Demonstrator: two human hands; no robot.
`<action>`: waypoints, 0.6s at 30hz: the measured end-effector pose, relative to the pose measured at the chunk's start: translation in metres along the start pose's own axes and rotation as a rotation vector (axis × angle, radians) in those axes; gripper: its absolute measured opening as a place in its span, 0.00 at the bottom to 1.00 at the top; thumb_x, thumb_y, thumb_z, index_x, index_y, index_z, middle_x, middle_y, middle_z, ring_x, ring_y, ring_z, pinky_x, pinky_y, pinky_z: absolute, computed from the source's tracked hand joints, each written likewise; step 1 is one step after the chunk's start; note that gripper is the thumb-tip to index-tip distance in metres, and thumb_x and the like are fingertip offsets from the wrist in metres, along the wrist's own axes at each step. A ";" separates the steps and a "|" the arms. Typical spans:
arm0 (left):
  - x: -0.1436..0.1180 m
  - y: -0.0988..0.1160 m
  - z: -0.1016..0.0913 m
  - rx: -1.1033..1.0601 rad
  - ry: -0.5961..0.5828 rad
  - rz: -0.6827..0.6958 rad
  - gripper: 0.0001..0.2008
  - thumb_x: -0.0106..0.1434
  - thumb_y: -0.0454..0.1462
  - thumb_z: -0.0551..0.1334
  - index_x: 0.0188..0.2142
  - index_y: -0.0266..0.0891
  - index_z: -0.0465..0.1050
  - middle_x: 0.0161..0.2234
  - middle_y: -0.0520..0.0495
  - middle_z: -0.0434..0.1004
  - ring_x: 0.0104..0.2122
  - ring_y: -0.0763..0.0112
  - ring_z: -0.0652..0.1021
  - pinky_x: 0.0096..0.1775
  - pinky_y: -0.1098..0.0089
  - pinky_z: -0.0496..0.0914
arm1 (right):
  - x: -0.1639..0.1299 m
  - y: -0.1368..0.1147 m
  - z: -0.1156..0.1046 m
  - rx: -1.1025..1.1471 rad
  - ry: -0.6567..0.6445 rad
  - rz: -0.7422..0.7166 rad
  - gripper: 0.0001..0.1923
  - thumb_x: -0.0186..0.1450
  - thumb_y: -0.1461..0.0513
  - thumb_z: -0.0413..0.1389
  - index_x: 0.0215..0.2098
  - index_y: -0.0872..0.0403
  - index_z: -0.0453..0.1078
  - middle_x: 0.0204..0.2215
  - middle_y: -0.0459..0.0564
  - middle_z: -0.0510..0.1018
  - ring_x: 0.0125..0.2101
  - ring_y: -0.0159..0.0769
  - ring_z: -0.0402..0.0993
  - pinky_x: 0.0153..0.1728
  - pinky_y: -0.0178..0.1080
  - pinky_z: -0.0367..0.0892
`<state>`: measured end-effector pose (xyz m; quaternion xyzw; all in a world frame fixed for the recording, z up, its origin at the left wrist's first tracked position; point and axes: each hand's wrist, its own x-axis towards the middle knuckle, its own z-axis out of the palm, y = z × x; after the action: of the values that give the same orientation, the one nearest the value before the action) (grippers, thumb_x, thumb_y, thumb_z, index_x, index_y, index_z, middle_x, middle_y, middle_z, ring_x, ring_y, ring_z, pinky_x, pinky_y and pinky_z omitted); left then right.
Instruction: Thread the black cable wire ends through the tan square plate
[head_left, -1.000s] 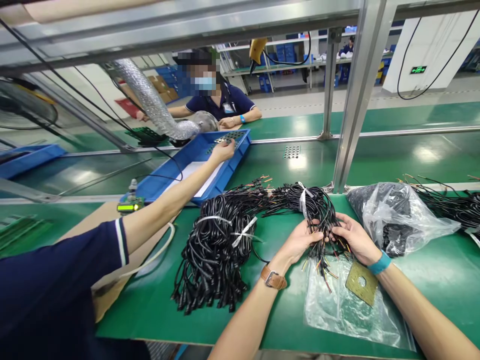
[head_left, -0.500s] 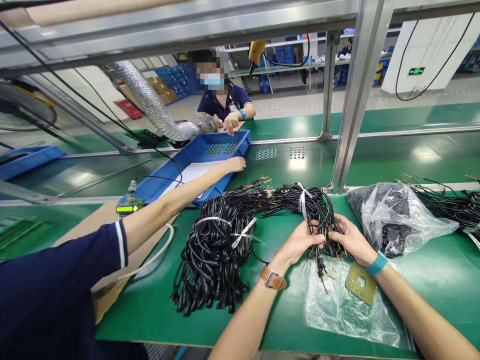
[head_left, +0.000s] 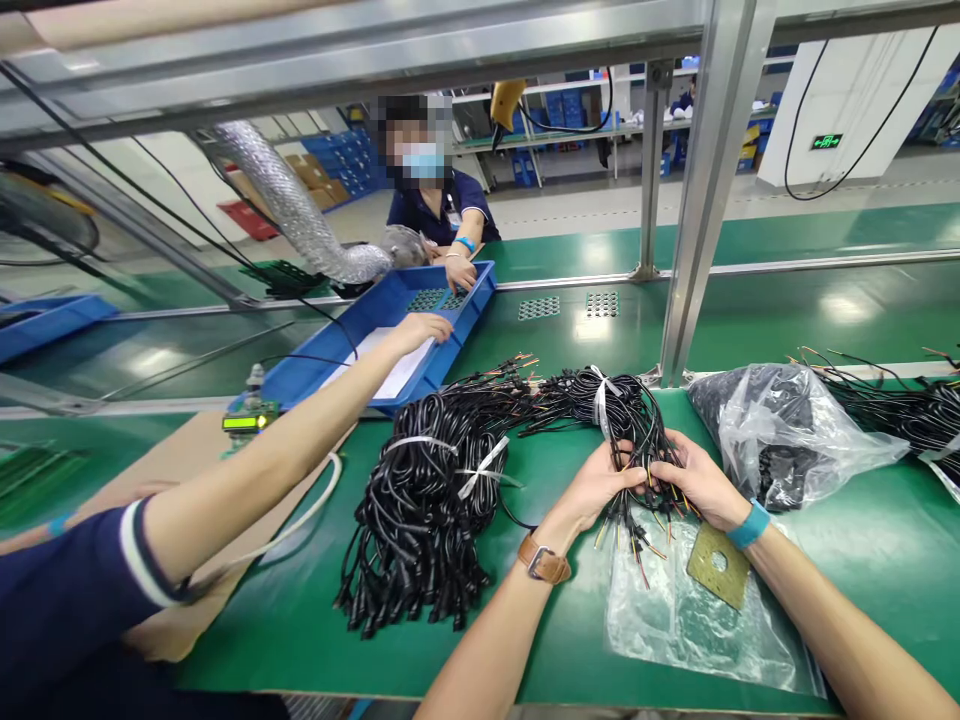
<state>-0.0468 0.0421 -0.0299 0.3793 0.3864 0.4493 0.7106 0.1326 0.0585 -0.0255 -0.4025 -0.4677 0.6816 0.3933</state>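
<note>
Two hands of mine, left hand (head_left: 600, 485) and right hand (head_left: 694, 480), pinching one glossy black wire bundle (head_left: 626, 415) (bare coloured tips) on the green table (head_left: 885, 560), crinkly clear bag (head_left: 690, 620) beneath, co-worker's arm (head_left: 300, 440) reaching into blue tray (head_left: 360, 335).

Both hands (head_left: 652, 480) on cable bundle (head_left: 626, 415)

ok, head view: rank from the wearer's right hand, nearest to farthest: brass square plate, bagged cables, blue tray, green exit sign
1. brass square plate, just below the right hand, on the clear bag.
2. bagged cables, to its right on the bench.
3. blue tray, far left across the belt.
4. green exit sign, on the back wall.
</note>
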 end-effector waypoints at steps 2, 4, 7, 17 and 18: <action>-0.001 0.001 0.000 -0.009 0.002 -0.008 0.28 0.51 0.37 0.76 0.45 0.34 0.64 0.32 0.47 0.78 0.31 0.69 0.79 0.35 0.70 0.71 | 0.000 -0.002 0.000 0.032 -0.011 0.024 0.26 0.56 0.61 0.66 0.51 0.52 0.66 0.30 0.43 0.78 0.26 0.33 0.73 0.31 0.38 0.69; -0.001 0.002 0.001 -0.018 -0.001 -0.019 0.27 0.51 0.36 0.76 0.45 0.34 0.64 0.31 0.47 0.78 0.30 0.69 0.79 0.35 0.70 0.70 | -0.001 -0.005 0.000 0.068 -0.028 0.039 0.25 0.55 0.61 0.66 0.50 0.52 0.67 0.29 0.43 0.78 0.25 0.33 0.72 0.30 0.37 0.68; -0.002 0.003 0.001 -0.034 -0.012 -0.032 0.26 0.50 0.35 0.75 0.45 0.35 0.64 0.32 0.46 0.79 0.31 0.68 0.80 0.34 0.70 0.69 | -0.002 -0.007 -0.001 0.103 -0.046 0.045 0.24 0.55 0.60 0.67 0.49 0.52 0.68 0.30 0.43 0.78 0.25 0.32 0.72 0.30 0.36 0.68; -0.002 0.003 -0.004 -0.043 -0.009 -0.050 0.27 0.50 0.36 0.76 0.45 0.36 0.65 0.34 0.47 0.78 0.29 0.72 0.78 0.32 0.72 0.67 | -0.003 -0.012 -0.004 0.192 -0.075 0.107 0.19 0.56 0.58 0.68 0.43 0.53 0.70 0.31 0.46 0.79 0.29 0.34 0.77 0.35 0.38 0.73; -0.002 0.003 -0.004 -0.040 -0.007 -0.051 0.27 0.50 0.36 0.76 0.45 0.36 0.65 0.35 0.47 0.77 0.29 0.72 0.78 0.32 0.72 0.67 | -0.003 -0.012 -0.004 0.200 -0.077 0.112 0.18 0.57 0.58 0.68 0.42 0.53 0.71 0.32 0.46 0.80 0.29 0.34 0.77 0.35 0.38 0.73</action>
<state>-0.0519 0.0421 -0.0287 0.3568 0.3845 0.4373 0.7305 0.1392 0.0602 -0.0147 -0.3603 -0.3889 0.7606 0.3749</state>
